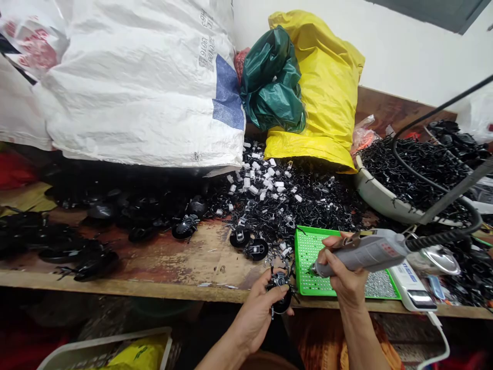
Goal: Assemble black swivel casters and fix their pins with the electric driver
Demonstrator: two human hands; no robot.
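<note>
The left grip (256,321) is pressed around a black plastic beetle (281,288) just above the near edge of the counter (165,288); the right grip (342,272) is wrapped around a grey rotary tool (362,254), its tip near the beetle; a slip could gouge the beetle or nick the left grip.

Left hand (256,321), right hand (344,277), both curled

The left hand (256,321) and right hand (344,277) are showing bare, forearms included. Dark clothing (285,339) is showing below them.

The left hand (256,321) grips a black beetle figure (281,288); the right hand (344,275) holds a grey rotary tool (362,254).
</note>
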